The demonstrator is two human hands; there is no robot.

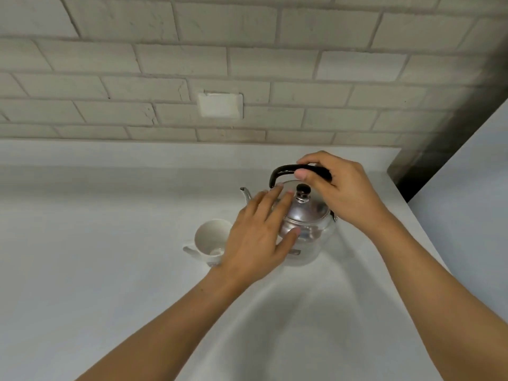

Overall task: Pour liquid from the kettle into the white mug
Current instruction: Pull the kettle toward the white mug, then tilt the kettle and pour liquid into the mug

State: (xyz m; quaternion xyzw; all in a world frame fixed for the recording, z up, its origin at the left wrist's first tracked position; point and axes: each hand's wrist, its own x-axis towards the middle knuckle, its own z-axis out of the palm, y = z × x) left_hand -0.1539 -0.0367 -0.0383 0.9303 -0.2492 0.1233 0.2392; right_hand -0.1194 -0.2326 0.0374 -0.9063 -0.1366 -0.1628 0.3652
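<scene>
The kettle (305,229) handle (286,171) is gripped by the right hand (338,188); the left hand (258,235), fingers spread, is laid against its side, beside the white mug (210,240).

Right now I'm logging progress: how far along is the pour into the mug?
Barely started. Done: right hand has gripped the kettle's black handle. In hand: left hand rests open against the kettle, which sits upright on the counter. Left: lift, tilt, pour; the white mug looks empty.
</scene>
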